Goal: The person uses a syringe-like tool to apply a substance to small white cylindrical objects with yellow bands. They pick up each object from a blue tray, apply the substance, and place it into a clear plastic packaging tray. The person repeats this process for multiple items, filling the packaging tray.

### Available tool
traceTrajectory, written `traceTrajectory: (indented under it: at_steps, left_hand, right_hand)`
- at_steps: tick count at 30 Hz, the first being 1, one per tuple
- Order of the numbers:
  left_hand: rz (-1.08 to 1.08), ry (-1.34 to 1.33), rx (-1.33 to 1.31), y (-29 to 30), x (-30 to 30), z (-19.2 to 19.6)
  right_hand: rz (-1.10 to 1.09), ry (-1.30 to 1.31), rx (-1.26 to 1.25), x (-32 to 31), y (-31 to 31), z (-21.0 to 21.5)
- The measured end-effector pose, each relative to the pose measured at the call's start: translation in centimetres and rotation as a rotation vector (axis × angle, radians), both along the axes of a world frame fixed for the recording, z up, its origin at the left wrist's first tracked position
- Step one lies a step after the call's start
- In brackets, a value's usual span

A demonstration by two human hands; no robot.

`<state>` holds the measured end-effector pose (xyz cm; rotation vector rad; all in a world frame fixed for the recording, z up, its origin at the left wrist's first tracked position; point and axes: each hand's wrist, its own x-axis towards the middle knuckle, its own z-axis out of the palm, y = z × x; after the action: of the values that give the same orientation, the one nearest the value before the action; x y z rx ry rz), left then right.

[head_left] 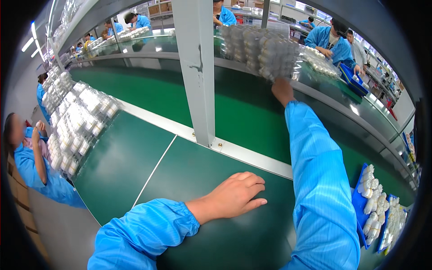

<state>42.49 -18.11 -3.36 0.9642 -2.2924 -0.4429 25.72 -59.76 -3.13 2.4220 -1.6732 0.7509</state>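
Note:
My left hand [234,195] lies palm down on the green tabletop [180,166], fingers loosely bent and the thumb apart, holding nothing. Stretched far over the green conveyor belt [252,121], my right hand [283,91] grips the near edge of a clear plastic tray [265,49] filled with rows of white bundled parts. That tray is smeared by motion, and its far side hangs close to the opposite ledge. My right fingertips are partly hidden by the hand itself. Stacked trays [81,121] of similar white parts stand at the left end of the table.
A grey upright post [194,72] rises between table and belt, left of my right arm. Blue bins [360,211] with white bundles stand at lower right. Across the belt, a person in blue [335,45] works beside a blue tray [353,81]. Another person [40,157] stands at left.

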Motion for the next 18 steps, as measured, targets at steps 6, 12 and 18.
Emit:
traceTrajectory:
  at_steps: [6,12,18]
  left_hand:
    - [-0.026,0.012,-0.025,-0.1,-0.3,0.2]
    - [-0.001,0.004,-0.013,0.2,0.1,0.1]
    - [-0.015,0.000,0.006,0.0,-0.7,0.5]
  right_hand:
    - [0.143,0.024,0.072,0.7,1.1,-0.2]
    - [0.086,0.098,0.036,4.2,1.3,0.3]
    - [0.265,0.058,-0.034,4.3,-1.5,-1.6]
